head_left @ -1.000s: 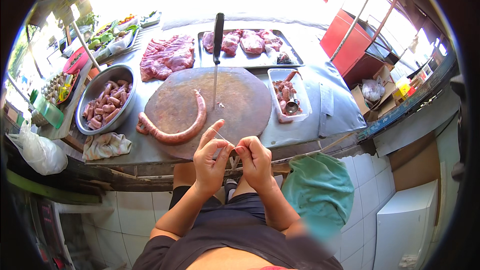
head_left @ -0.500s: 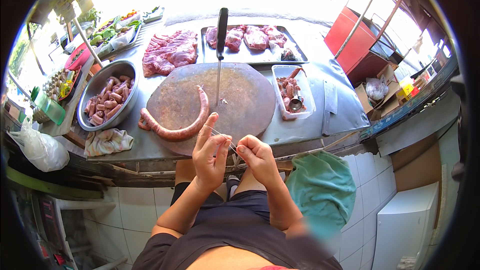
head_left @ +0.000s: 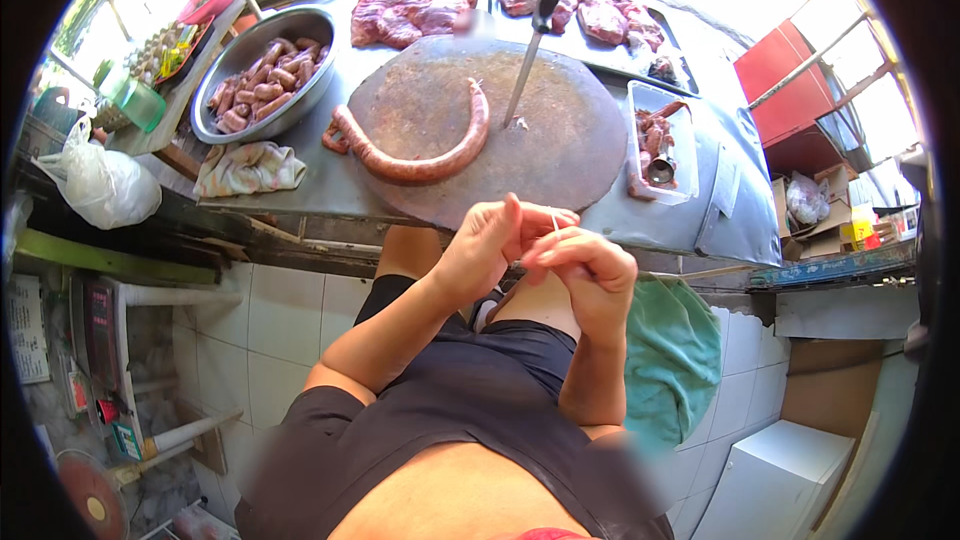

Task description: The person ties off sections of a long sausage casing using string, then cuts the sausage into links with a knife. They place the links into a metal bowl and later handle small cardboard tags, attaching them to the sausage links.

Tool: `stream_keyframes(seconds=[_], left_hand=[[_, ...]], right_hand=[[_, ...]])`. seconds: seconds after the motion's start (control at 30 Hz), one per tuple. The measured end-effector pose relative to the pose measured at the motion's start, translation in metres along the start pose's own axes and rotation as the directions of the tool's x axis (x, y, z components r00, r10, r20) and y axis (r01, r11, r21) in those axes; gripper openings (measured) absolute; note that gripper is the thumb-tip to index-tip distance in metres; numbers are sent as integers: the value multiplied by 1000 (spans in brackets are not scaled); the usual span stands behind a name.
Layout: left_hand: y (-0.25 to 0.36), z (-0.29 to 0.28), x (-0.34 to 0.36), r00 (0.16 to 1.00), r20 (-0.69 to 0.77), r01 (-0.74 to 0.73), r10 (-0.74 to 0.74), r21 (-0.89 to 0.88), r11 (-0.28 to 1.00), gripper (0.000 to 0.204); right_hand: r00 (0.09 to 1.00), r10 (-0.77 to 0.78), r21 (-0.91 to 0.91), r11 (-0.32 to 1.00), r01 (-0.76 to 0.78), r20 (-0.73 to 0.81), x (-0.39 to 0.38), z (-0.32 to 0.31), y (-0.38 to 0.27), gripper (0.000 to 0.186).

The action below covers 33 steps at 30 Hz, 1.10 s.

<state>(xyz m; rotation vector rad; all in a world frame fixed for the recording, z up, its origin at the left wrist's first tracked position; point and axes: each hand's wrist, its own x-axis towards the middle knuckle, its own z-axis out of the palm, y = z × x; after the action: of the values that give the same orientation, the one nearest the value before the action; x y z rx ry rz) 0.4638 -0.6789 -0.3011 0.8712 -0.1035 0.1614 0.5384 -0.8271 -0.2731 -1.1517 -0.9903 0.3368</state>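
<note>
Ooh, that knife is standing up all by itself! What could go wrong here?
The knife stands tip-down on the round chopping board with nobody holding it, so a bump might topple it and cut someone.

The thin white string at the left hand and right hand could tangle or slip.

The long sausage has one end at the board's left edge, so a nudge might slide it off.

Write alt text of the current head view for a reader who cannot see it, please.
A person's left hand and right hand are close together near a round chopping board, a thin pale strand between them. A long curved sausage lies on the board, beside a standing knife; raw meat lies behind, a metal bowl of sausages at left.
</note>
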Motion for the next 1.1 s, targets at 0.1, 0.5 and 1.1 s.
stream_keyframes(seconds=[0.1, 0.5, 1.1], left_hand=[[-3, -29, 7, 937, -309, -33, 164, 387, 922, 43], [42, -118, 80, 801, -574, 543, 168, 816, 199, 20], [70, -14, 18, 995, 98, -67, -1, 686, 725, 24]], right_hand=[[948, 242, 287, 941, -178, -207, -5, -2, 1, 15], [929, 141, -284, 927, -245, -343, -9, -23, 30, 32], [995, 86, 290, 955, -65, -57, 52, -63, 14, 81]])
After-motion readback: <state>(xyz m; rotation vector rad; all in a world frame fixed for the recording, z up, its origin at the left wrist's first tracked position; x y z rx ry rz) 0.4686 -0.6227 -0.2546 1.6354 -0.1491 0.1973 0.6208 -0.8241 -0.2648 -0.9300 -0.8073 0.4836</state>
